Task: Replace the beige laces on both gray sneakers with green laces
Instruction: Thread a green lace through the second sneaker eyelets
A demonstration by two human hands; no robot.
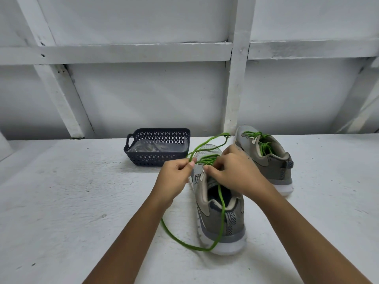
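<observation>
Rough white table (61,201) | left hand (174,177), right hand (231,171) pinch green lace (223,214) | mesh sneaker (238,226)

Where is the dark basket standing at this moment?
In the head view, the dark basket stands on the white table left of centre, near the wall, just left of the nearer sneaker and beyond the left hand.

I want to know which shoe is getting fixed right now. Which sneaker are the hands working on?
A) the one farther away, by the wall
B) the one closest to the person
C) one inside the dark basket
B: the left hand and the right hand hold the green lace at the near sneaker, while the far sneaker sits untouched.
</observation>
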